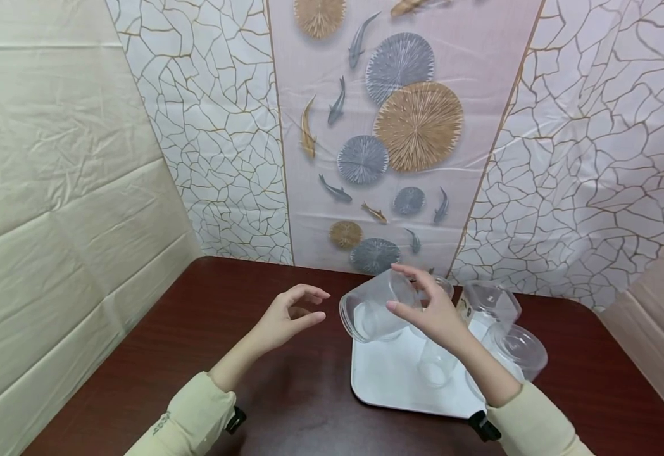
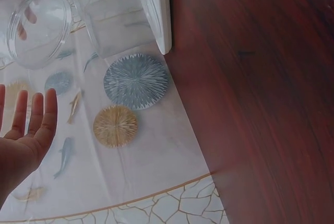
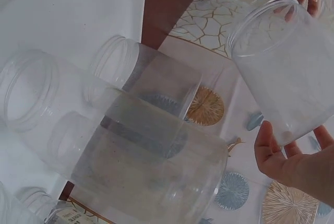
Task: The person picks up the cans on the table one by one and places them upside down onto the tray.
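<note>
A clear plastic jar with a threaded mouth is tilted over the tray's back left corner, its mouth facing left. My right hand grips it near the base, thumb and fingers spread around its wall. In the right wrist view, the fingers press against the jar's lower end. My left hand hovers left of the mouth, apart from the jar, its fingers loosely bent and holding nothing. The left wrist view has the left hand below the jar's round mouth.
A white tray lies on the dark red table, right of centre. Several more clear jars stand on it, among them an upright jar, a jar by the right forearm and a labelled jar behind. Patterned cloth hangs behind the table.
</note>
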The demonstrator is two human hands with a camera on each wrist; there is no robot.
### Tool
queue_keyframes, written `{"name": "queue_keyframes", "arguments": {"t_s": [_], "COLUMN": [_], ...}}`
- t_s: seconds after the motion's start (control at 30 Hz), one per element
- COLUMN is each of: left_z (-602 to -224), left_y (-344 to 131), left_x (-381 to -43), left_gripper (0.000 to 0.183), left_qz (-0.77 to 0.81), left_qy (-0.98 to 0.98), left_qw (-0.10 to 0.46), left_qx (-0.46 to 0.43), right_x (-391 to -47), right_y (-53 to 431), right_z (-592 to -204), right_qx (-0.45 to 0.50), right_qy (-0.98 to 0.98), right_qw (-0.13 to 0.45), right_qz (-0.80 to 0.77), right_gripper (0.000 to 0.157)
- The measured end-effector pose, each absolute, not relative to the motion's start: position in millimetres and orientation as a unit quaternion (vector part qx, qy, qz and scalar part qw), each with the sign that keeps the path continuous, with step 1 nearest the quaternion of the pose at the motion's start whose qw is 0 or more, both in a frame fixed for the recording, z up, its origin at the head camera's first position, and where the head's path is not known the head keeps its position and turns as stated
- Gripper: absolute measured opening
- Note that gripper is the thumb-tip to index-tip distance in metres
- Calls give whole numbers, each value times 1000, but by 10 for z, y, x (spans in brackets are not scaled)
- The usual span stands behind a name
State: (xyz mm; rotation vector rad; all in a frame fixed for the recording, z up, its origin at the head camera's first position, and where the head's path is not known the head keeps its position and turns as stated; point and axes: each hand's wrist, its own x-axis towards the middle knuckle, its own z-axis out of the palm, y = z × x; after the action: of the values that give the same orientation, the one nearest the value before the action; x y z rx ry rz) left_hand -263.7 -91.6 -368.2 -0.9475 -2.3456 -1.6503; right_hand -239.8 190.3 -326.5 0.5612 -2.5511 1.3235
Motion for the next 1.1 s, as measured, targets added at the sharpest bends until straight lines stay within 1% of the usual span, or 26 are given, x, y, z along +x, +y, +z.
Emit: {"name": "queue_keyframes", "arguments": {"t_s": [0.27,0.73,1.1], "left_z": [-3730,-3796,-3842], "left_y": [-960,-1025,-1065], "left_x": [-2629,-2589,-2592], "left_gripper": [27,27,28], "left_qz": [-532,-515,-511], "left_qy": [-782,-792,-794], "left_qw": [67,70,71], "left_qx": [-318,-320,-321], "right_x": [-2389,-2412,-2400], "right_y": [1886,1850,1816], "right_z": [-3296,-3394,-3443], "right_qx": [223,258,267], "right_qy": [-870,-879,-896], "right_qw": [135,157,143], "right_qz": [419,369,325], "right_gripper": [57,59,60]}}
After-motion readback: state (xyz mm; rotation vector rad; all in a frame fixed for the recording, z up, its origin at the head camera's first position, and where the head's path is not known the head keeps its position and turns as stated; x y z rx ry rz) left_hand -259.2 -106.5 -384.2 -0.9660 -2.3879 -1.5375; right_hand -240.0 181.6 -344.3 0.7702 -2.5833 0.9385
